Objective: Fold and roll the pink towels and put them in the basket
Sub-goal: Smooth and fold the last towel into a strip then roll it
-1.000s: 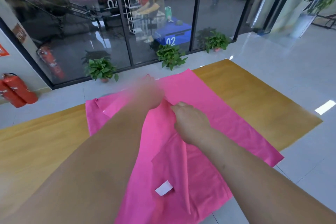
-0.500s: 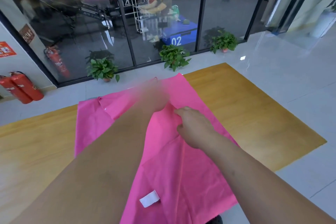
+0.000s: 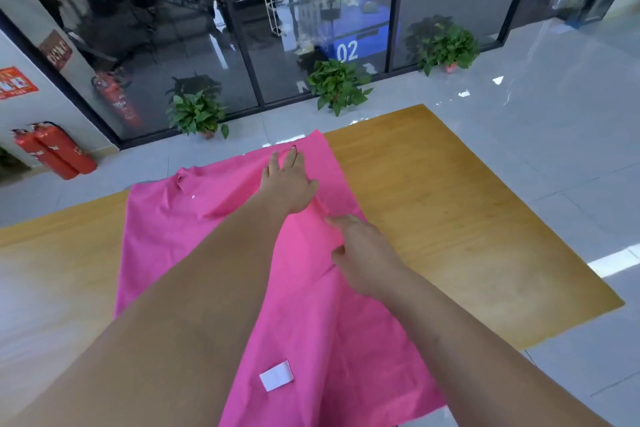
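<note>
The left hand (image 3: 289,184) lies flat with fingers spread, pressing the towel (image 3: 166,239) near its far edge. The right hand (image 3: 363,253) rests knuckles-up just behind it on a crease, and whether it pinches cloth cannot be told. The towel lies spread on the table (image 3: 450,218) under both outstretched arms; its white tag (image 3: 276,375) looks blank, and behind the glass (image 3: 156,45) a blue box (image 3: 360,38) reads "02", with "04" higher up.

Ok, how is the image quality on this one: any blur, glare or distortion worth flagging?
Head view: the left hand and right hand on the pink towel are fairly sharp; the near forearms look softer. Head view: bright glare patches on the glossy floor at frame right, murky reflections in the glass wall. Head view: wide-angle distortion tilts the door frames and skews the wooden table.
</note>
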### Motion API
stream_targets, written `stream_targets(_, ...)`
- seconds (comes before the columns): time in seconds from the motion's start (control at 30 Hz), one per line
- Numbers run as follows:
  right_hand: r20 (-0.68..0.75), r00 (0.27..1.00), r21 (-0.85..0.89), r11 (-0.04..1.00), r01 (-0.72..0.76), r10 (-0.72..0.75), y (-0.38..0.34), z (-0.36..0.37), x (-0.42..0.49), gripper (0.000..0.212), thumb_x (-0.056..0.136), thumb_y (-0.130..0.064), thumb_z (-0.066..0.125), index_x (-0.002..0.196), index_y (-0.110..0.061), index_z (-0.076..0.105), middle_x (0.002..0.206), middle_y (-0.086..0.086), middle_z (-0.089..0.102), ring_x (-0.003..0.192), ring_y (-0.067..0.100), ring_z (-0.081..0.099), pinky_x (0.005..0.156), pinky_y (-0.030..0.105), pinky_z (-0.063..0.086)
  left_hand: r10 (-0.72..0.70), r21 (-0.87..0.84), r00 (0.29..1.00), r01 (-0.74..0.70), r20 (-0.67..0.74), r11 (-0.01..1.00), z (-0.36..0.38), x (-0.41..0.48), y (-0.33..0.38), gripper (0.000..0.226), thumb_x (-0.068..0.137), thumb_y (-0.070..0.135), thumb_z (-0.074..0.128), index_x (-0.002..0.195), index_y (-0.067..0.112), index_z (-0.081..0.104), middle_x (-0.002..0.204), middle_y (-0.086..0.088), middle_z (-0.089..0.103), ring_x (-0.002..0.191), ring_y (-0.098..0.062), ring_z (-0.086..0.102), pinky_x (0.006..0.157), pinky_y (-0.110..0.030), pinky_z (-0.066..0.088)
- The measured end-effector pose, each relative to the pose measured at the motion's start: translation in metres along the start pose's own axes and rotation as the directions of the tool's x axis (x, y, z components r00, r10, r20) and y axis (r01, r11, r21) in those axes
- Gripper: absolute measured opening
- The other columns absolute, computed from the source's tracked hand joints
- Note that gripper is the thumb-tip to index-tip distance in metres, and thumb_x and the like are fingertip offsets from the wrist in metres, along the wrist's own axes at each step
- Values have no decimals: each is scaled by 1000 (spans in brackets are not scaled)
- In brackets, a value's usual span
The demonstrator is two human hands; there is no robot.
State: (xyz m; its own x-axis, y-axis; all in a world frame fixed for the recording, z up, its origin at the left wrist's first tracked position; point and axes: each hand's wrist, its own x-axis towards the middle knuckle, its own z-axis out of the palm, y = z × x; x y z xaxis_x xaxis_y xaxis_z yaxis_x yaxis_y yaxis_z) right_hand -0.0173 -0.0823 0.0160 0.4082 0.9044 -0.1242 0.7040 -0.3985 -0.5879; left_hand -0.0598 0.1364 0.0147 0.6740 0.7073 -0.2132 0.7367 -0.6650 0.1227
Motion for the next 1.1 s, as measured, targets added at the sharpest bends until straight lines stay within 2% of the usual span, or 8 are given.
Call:
stream_targets(0.17,24,999,25,999,-34,34,50,-10,17,65,93,-8,58,156,-14,46,152,9,52,141,27,49,117,38,38,12,22,1000,-12,15,1000,17,26,36,77,108,48,34,167,16,-1,175,0,-8,159,-40,-8,129,-56,8)
stream_targets(0.3,136,984,34,992,-120,115,115,8,22,55,105,-12,48,159,-14,40,160,9,43,145,25,45,121,35,33,89,29,985,-94,149,995,64,29,56,76,105,66,22,167,30,-3,175,3,-4,159,-42,0,129,-57,10)
stream_targets(0.37,208,967,14,988,-154,148,147,25,12,51,110,-20,41,162,-20,35,164,6,36,145,25,45,120,37,35,92,54,972,-107,217,993,95,14,60,75,104,70,18,167,34,-4,175,1,-3,159,-42,-3,129,-56,8)
stream_targets(0.47,215,957,-17,981,-195,194,176,44,-7,52,110,-19,38,161,-30,35,163,-3,33,139,22,51,114,41,43,98,72,958,-121,269,990,134,-19,55,72,105,67,19,166,36,-5,175,2,-5,159,-39,-9,129,-56,4)
stream_targets(0.6,163,963,-3,976,-216,214,174,51,-21,55,109,-17,36,160,-35,34,164,-11,28,136,18,53,109,42,47,123,71,961,-145,248,987,158,-55,43,71,107,63,24,166,37,-5,175,5,-5,160,-36,-9,130,-53,5)
stream_targets(0.77,170,962,-60,977,-205,212,154,63,-41,57,109,-21,37,162,-40,27,169,-14,17,135,19,55,105,44,51,181,40,962,-193,204,980,171,-98,30,71,108,60,27,166,36,-8,175,4,-8,160,-34,-13,130,-52,4)
stream_targets(1.1,138,956,-245,944,-220,259,109,105,-94,61,109,-20,38,164,-39,18,171,-5,14,143,27,43,107,46,49,262,31,944,-273,198,961,195,-180,-5,70,108,57,29,166,35,-4,174,1,-15,159,-33,-17,130,-50,2)
